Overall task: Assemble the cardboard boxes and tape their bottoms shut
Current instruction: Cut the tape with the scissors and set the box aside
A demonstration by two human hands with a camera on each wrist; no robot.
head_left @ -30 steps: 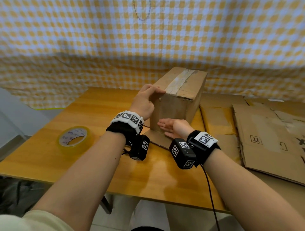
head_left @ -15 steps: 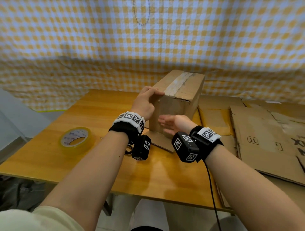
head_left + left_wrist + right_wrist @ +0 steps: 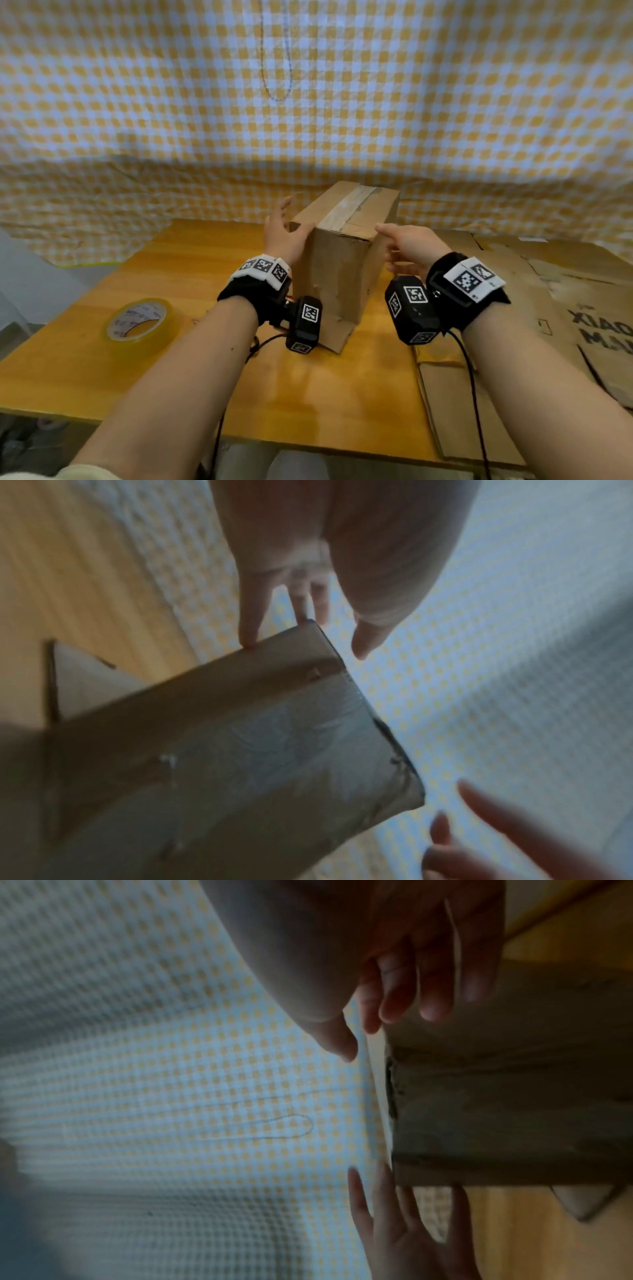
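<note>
A brown cardboard box (image 3: pixel 337 270) stands upright on the wooden table (image 3: pixel 191 274), with a strip of clear tape (image 3: pixel 346 209) along its closed top. My left hand (image 3: pixel 282 231) lies against the box's left side, fingers straight and spread. My right hand (image 3: pixel 402 241) reaches to the upper right edge with its fingers extended and holds nothing. The blurred left wrist view has my left hand's fingertips (image 3: pixel 248 639) at the edge of the box (image 3: pixel 240 750). In the right wrist view my right hand's fingers (image 3: pixel 428 999) lie over the box (image 3: pixel 514 1096). A flap (image 3: pixel 337 339) sticks out at the bottom front.
A roll of yellowish packing tape (image 3: pixel 138 318) lies flat on the table to the left. Flattened cardboard sheets (image 3: pixel 534 301) cover the right side and overhang the front edge. A yellow checked cloth (image 3: pixel 308 102) hangs close behind the box. Cables run from both wrists.
My left hand has let go of the box's top edge and opened against its left side. My right hand has risen from the low front face to the upper right edge.
</note>
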